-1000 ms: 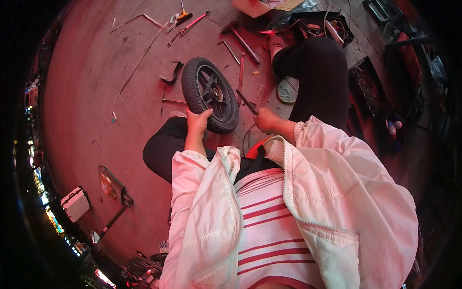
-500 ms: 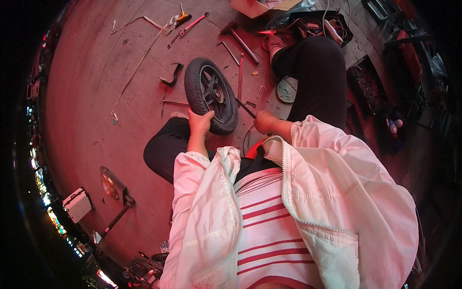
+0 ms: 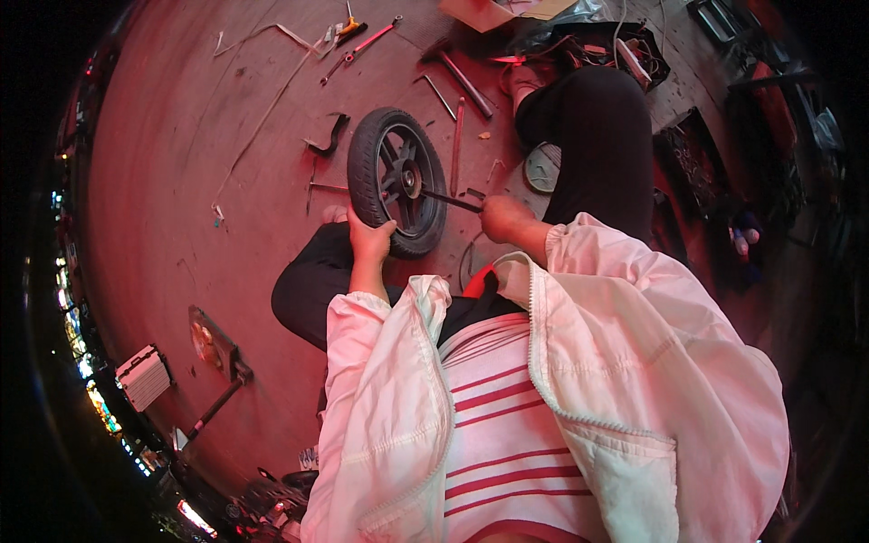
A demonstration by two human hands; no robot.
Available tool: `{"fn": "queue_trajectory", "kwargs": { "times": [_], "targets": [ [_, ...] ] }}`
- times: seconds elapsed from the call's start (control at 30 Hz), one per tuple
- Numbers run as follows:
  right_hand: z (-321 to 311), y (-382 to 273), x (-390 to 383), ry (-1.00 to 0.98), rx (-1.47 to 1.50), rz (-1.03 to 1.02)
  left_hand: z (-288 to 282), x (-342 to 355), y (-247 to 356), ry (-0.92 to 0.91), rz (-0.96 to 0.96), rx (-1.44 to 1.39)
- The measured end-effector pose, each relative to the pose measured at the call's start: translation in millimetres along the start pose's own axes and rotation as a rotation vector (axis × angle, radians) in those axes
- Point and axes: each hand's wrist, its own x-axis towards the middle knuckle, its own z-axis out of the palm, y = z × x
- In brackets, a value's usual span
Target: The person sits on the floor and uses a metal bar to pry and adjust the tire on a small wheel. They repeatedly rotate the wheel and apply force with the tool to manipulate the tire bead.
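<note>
On the floor's middle, between my knees, my left hand [image 3: 369,242] grips the small black wheel [image 3: 396,181] upright; my right hand [image 3: 502,217], closed on a thin tool [image 3: 450,199], has now reached the hub.

Floor [image 3: 181,181]: concrete, bare. On it: wheel [image 3: 396,181] standing upright, wrenches [image 3: 358,41], metal rods [image 3: 466,83], long strap [image 3: 262,109], cardboard [image 3: 480,13], round plate [image 3: 541,169].

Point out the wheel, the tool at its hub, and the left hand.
wheel [image 3: 364,172], head view, on the tyre.
tool [image 3: 450,200], head view, on its shaft.
left hand [image 3: 370,241], head view, on its back.
</note>
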Motion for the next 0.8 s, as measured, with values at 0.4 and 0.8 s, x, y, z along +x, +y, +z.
{"fn": "queue_trajectory", "kwargs": {
  "times": [0.4,0.8],
  "targets": [
    [-55.7,-31.7,-15.0,0.296,-0.629,-0.56,1.2,-2.6,-1.4,-0.126,0.098,0.067],
    [-76.7,-83.2,18.1,0.181,-0.869,-0.779,14.5,-5.4,3.2,-0.17,0.233,0.089]
  ]
}}
